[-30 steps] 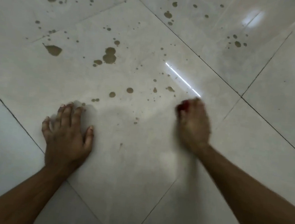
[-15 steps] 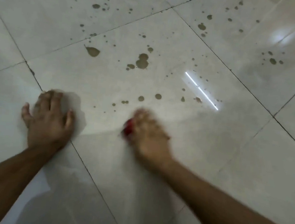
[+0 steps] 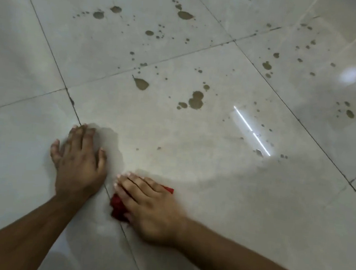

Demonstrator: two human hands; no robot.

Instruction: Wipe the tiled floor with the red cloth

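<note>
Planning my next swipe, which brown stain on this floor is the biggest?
The double-lobed blotch mid-tile, left of the bright light streak. It looks like two merged puddles, broader than the teardrop stain to its left.

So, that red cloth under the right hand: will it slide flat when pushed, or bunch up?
Probably floppy: the red cloth looks crumpled, bulging out from under the right hand, so it may bunch rather than stay flat. The tiled floor is glossy, with reflections, so it should glide easily. Likely light, since that flat hand alone presses it.
</note>
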